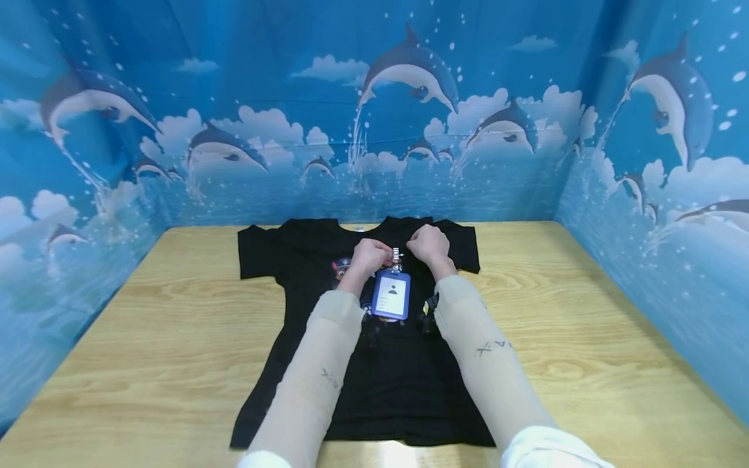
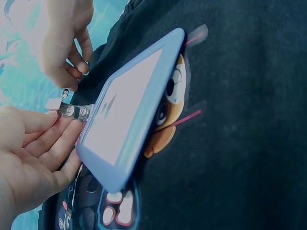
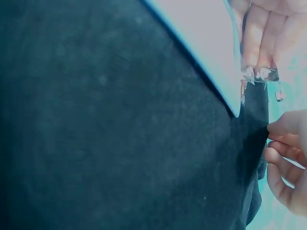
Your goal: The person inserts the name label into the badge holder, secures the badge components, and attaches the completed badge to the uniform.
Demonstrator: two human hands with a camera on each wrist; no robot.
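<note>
A black short-sleeved T-shirt (image 1: 363, 390) lies spread out, neck away from me, with a cartoon print (image 2: 168, 96) on its chest. Over the print is a badge holder (image 1: 392, 294) with a blue frame and a white card. My left hand (image 1: 370, 257) pinches the metal clip (image 1: 396, 255) at the holder's top between thumb and fingers. In the left wrist view the holder stands tilted off the cloth. Just right of the clip, my right hand (image 1: 430, 244) pinches the shirt's cloth at the upper chest, thumb against fingertips (image 3: 274, 128).
The shirt lies on a light wood-grain table (image 1: 175, 338). A blue curtain with printed dolphins (image 1: 409, 65) closes off the back and both sides, right at the table's edges.
</note>
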